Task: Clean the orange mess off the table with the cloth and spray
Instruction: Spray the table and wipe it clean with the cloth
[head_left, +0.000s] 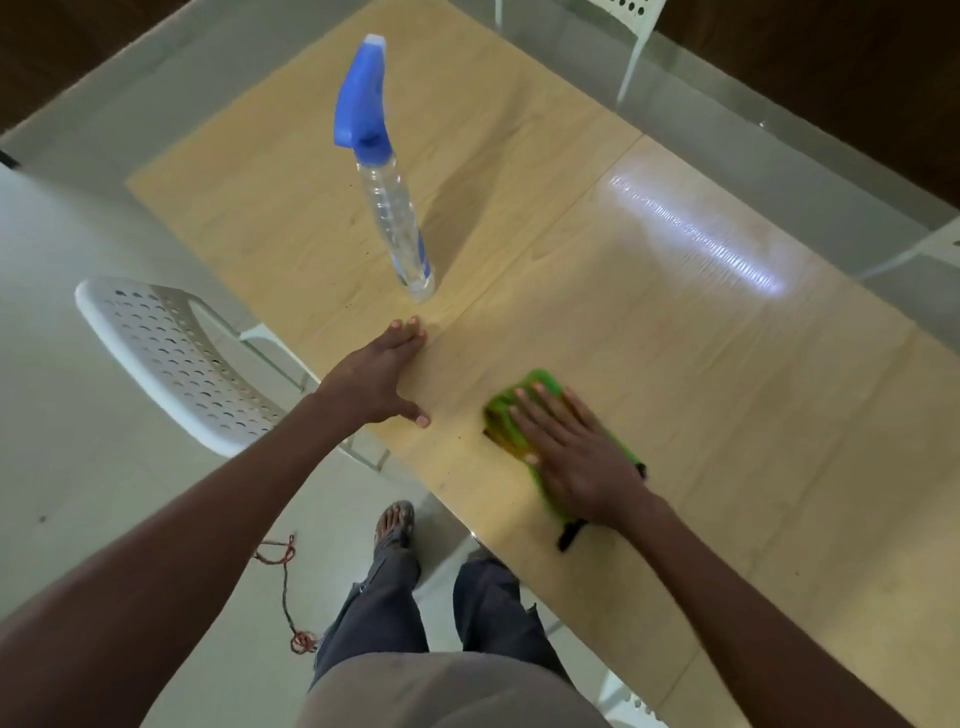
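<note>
A green cloth (524, 402) with black trim lies on the light wooden table (675, 364) near its front edge. My right hand (571, 452) presses flat on the cloth with straight fingers. Orange staining shows on the cloth's left part beside my fingers. My left hand (382, 376) rests flat on the table to the left of the cloth, fingers straight and pointing at the spray bottle. The clear spray bottle (397, 223) with a blue trigger head stands upright just beyond my left fingertips, untouched.
A white perforated chair (176, 358) stands at the table's left side. More white chair legs (631, 57) show at the far right edge. A red-brown cord (285, 587) lies on the floor by my feet. Glare marks the table's right part.
</note>
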